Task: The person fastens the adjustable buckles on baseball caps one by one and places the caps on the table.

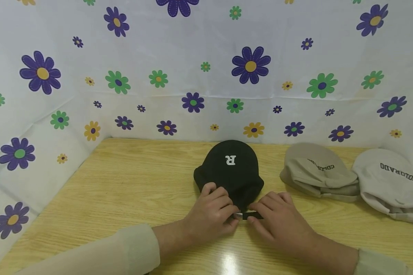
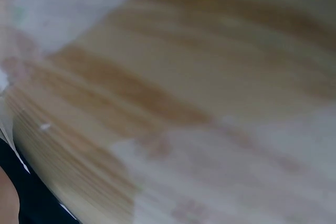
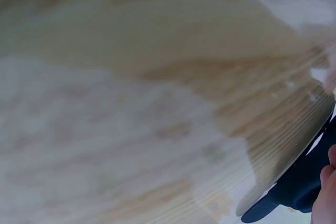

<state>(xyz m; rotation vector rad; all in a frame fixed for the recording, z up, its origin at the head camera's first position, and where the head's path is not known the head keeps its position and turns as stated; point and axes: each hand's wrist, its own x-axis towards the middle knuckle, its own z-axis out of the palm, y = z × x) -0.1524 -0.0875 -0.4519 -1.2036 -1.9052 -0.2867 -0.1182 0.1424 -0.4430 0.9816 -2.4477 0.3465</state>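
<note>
A black baseball cap (image 1: 242, 172) with a white letter R on its crown lies in the middle of the table, its back strap toward the person. At that strap, my left hand (image 1: 211, 214) pinches the side with a small metal buckle (image 1: 239, 215), fingers curled. Just to the right, my right hand (image 1: 283, 219) pinches the black strap (image 1: 251, 215) between thumb and fingers. Both wrist views are mostly blurred; dark pieces of the cap (image 3: 299, 187) show at the right wrist view's lower right, beside part of the right hand (image 3: 326, 192).
On the right of the wooden table (image 1: 141, 175) lie a tan cap (image 1: 313, 164) and a light grey cap (image 1: 392, 179), both with COLORADO lettering, touching each other. A white cloth with flowers (image 1: 206, 46) hangs behind and at the left.
</note>
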